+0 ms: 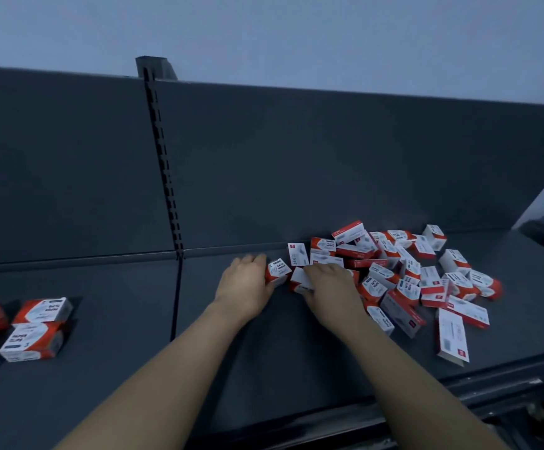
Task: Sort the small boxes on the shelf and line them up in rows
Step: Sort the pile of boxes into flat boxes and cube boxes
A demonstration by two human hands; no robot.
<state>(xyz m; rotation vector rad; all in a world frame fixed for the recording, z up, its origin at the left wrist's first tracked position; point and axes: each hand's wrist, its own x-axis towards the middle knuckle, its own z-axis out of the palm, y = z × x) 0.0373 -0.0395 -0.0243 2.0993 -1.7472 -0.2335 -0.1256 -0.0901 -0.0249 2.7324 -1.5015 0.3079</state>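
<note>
Small boxes [407, 271], red and white, lie in a loose heap on the right half of the shelf [264, 368], piled crookedly against one another and reaching to its back edge. The shelf is a dark grey board, and a dark back panel [329, 157] rises behind it. A slotted post [163, 164] runs down that panel and meets a seam that splits the shelf into left and right sections. On the left section, well apart from the heap, a second group of boxes [33, 329] sits more tidily, side by side near the picture's edge. At the front of the heap a long flat box [452, 336] lies alone, close to the shelf's front lip. One box [297, 254] stands upright against the back panel, just beyond the hands.

Both bare forearms reach forward from below to the heap's left edge. The left hand [248, 287] curls its fingers round a red-and-white box [278, 271]. The right hand [332, 287], just beside it, lies palm down over a white-faced box [300, 279], fingers bent onto it in a grip. The two held boxes touch.
</note>
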